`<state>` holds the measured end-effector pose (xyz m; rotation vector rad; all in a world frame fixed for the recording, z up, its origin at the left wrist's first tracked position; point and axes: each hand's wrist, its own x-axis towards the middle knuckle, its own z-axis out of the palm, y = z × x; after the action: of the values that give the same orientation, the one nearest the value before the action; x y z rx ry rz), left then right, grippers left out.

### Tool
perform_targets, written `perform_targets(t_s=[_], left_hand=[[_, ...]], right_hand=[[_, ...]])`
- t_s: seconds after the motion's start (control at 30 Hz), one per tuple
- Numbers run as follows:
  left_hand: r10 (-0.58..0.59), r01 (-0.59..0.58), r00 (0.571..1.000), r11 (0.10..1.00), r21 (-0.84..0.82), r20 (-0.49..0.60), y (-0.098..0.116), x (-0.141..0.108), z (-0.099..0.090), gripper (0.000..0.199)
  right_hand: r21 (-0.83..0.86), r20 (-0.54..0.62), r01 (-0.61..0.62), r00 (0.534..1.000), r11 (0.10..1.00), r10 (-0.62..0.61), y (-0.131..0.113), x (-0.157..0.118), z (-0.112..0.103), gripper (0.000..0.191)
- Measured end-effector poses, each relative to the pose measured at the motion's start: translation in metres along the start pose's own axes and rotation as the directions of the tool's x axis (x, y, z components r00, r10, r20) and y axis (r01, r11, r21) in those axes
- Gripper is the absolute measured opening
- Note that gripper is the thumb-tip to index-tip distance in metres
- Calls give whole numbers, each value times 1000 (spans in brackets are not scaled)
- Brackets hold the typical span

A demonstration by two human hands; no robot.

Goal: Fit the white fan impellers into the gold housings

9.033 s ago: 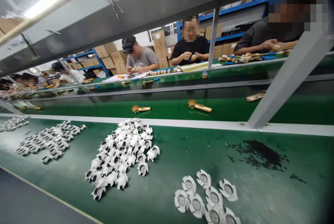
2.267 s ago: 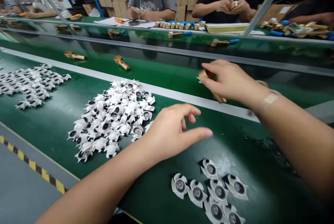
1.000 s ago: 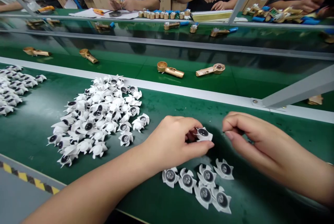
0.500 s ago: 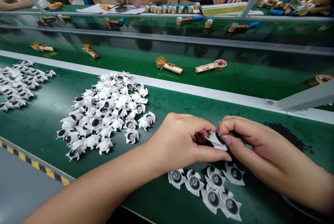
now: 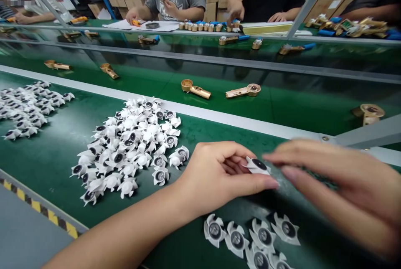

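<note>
A small white fan blade wheel (image 5: 257, 166) with a dark hub is pinched between the thumb and fingers of my left hand (image 5: 219, 173), hub facing up. Just to its right, my right hand (image 5: 338, 189) is blurred by motion, its thumb and fingers stretched out and apart, with nothing visible between them. Below my hands several fan wheels lie hub-up on the green table, among them one fan wheel (image 5: 214, 230) at the left and another (image 5: 286, 228) at the right. My right hand mostly covers a patch of small black pieces (image 5: 322, 182).
A large heap of white fan wheels (image 5: 138, 139) lies left of my hands, with another group (image 5: 25, 108) farther left. Gold fan housings (image 5: 196, 88) sit on the green conveyor (image 5: 150, 79) beyond a white rail. A metal post (image 5: 372, 133) stands at right. Co-workers sit opposite.
My right hand has come away from the fan wheel and opened, moving right. My left hand keeps its hold. The view has tilted up slightly, and a gold housing shows more at right.
</note>
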<state>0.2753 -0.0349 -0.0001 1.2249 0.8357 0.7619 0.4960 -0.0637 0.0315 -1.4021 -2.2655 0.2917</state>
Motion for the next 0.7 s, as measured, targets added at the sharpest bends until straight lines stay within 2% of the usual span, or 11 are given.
perform_targets(t_s=[0.07, 0.13, 0.2, 0.27, 0.3, 0.33, 0.4, 0.5, 0.57, 0.63, 0.7], left_hand=[[-10, 8, 1000, 996, -94, -20, 2, 3, -1, 36], [-26, 26, 1000, 985, -170, 2, 3, 6, -1, 35], [-73, 81, 996, 969, -232, 42, 2, 9, -3, 39], [-113, 129, 991, 951, -283, 70, 3, 10, -5, 46], [-111, 126, 992, 944, -304, 66, 4, 11, -6, 49], [-100, 114, 993, 940, -322, 58, 5, 11, -7, 49], [-77, 83, 997, 932, -353, 30, 9, 11, -10, 45], [-15, 7, 1000, 922, -387, -18, 16, 10, -14, 37], [45, -59, 998, 927, -371, -45, 19, 8, -15, 36], [83, -98, 995, 945, -311, -62, 21, 6, -15, 37], [122, -132, 991, 967, -217, -62, 20, 4, -15, 40]], right_hand=[[-81, 16, -135, 991, 988, 137, 29, 44, 2, 28], [-150, -45, -206, 979, 967, 201, 65, 97, 14, 41], [-171, -46, -232, 973, 958, 228, 99, 144, 32, 49], [-177, -21, -231, 973, 957, 231, 123, 174, 46, 48], [-176, -9, -222, 975, 959, 224, 128, 180, 50, 47], [-175, -3, -210, 977, 962, 213, 130, 180, 51, 48], [-166, -15, -181, 983, 969, 182, 123, 164, 43, 52], [-127, -95, -149, 986, 981, 138, 93, 111, 18, 62], [-56, -140, -136, 982, 989, 127, 67, 73, 2, 58], [200, -109, -122, 983, 972, 146, 43, 41, -6, 51], [423, -28, -129, 987, 897, 156, 25, 21, -7, 47]])
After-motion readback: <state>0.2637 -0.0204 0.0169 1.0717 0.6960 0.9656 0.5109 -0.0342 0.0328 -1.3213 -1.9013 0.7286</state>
